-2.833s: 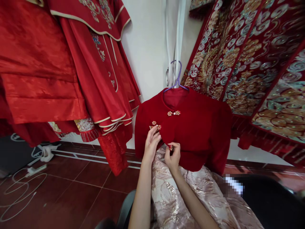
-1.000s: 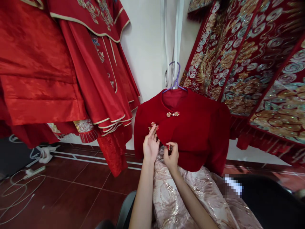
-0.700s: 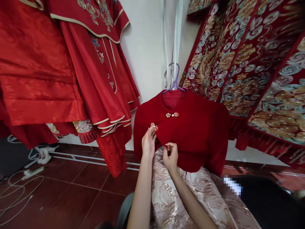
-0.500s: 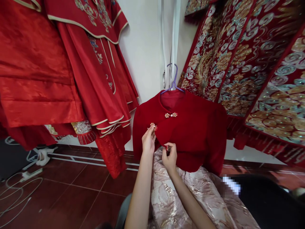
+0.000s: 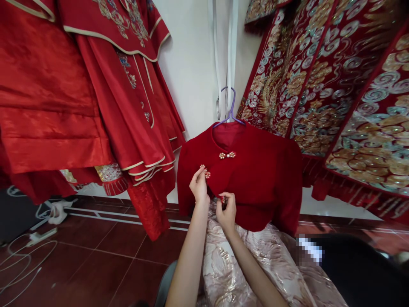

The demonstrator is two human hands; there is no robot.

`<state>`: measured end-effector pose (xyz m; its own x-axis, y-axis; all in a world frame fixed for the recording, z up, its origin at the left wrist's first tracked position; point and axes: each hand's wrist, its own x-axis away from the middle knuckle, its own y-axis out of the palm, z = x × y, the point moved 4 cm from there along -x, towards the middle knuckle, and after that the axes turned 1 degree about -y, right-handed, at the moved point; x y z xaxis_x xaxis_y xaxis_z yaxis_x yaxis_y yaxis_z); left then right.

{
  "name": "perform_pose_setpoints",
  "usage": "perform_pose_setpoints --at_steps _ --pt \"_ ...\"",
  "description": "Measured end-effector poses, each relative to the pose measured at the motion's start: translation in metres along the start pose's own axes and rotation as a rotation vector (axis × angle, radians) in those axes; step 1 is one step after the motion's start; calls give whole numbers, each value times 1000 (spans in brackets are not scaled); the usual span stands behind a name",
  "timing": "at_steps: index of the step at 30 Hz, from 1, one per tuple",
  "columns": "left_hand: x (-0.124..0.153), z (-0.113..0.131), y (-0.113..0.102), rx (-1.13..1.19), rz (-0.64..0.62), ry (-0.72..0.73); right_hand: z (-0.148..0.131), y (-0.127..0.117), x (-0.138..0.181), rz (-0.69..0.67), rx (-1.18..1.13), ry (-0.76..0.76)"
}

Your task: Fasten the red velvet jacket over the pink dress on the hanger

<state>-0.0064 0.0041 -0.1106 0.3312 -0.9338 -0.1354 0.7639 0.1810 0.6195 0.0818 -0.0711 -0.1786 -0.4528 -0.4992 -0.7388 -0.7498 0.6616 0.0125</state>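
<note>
A dark red velvet jacket (image 5: 262, 170) hangs in front of me on a purple hanger (image 5: 232, 104). At its neck a flower-shaped frog button (image 5: 227, 155) is fastened across the opening. My left hand (image 5: 198, 186) pinches at a second beaded frog button (image 5: 207, 174) on the left side of the chest, fingertips partly covering it. Lower down, my right hand (image 5: 227, 212) is closed on the jacket's front edge, where a small beaded button (image 5: 223, 199) shows between thumb and forefinger. Pale pink, shiny brocade fabric (image 5: 223, 260) lies beneath the jacket and my forearms.
Red garments with cream trim (image 5: 128, 98) hang at the left. Heavily embroidered red garments (image 5: 319, 98) hang at the right. White cables and a power strip (image 5: 41, 236) lie on the tiled floor (image 5: 105, 264). A black surface (image 5: 358, 273) is at the lower right.
My left hand has turned slightly at the wrist, its fingertips shifting a little left, so more of the frog button shows. The right hand keeps its grip.
</note>
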Motion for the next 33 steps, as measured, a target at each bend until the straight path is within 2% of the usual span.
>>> perform_pose_setpoints --at_steps 2,4,11,15,19,21,23,25,27,29,30,33 --pt "2 9 6 -144 -29 119 0 0 0 2 1 -3" --pt "6 21 18 -305 -108 246 0 0 0 4 6 1" --pt "15 58 80 -872 -545 710 -4 -1 -1 -6 -3 19" --pt "7 67 97 -1105 -723 850 -8 -8 0 103 -18 -16" --pt "5 74 100 -1022 -902 855 -17 -15 4 194 -36 -144" --pt "3 74 100 -894 -957 731 -24 -17 2 205 -27 -186" --pt "-1 73 100 -733 -956 544 -33 -23 -6 247 -4 -196" --pt "-6 70 100 -602 -923 390 -45 -31 -25 326 39 -201" --pt "-10 68 100 -528 -877 302 -60 -39 -56 416 121 -221" --pt "-11 68 99 -527 -855 317 -72 -42 -95 457 236 -226" --pt "-11 69 100 -552 -859 371 -77 -41 -116 458 282 -226" --pt "-12 75 99 -698 -890 643 -85 -34 -166 414 397 -230"
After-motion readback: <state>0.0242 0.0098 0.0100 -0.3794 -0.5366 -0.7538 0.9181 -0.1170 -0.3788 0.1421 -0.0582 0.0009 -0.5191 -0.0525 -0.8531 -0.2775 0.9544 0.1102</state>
